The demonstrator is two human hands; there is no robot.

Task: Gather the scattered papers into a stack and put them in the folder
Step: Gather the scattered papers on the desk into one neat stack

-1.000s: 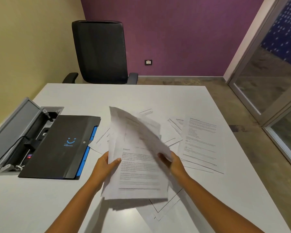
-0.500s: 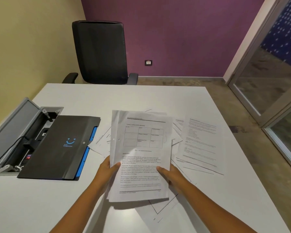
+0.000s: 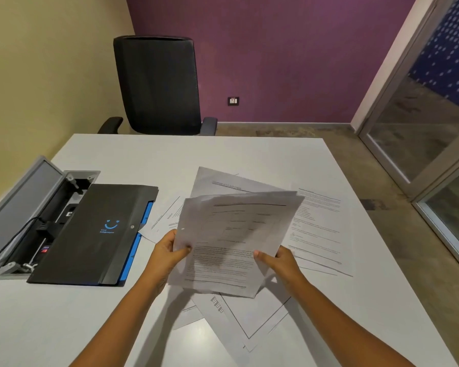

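Note:
I hold a small bundle of printed papers (image 3: pixel 231 242) tilted up above the white table (image 3: pixel 223 154). My left hand (image 3: pixel 167 250) pinches its left edge and my right hand (image 3: pixel 278 260) grips its lower right edge. More loose sheets lie scattered underneath: one (image 3: pixel 321 229) to the right, some (image 3: pixel 252 319) near me, and others (image 3: pixel 164 218) poking out on the left. The black folder (image 3: pixel 96 234) with a blue smile mark and blue edge lies shut to the left of my hands.
An open grey cable box (image 3: pixel 21 215) with plugs and wires is set into the table's left edge, partly under the folder. A black office chair (image 3: pixel 157 86) stands at the far side. Glass doors are on the right.
The bundle was curled and tipped left a second ago, then flattened toward me. Now its top leans right and a back sheet fans out above it. Both hands keep their grip.

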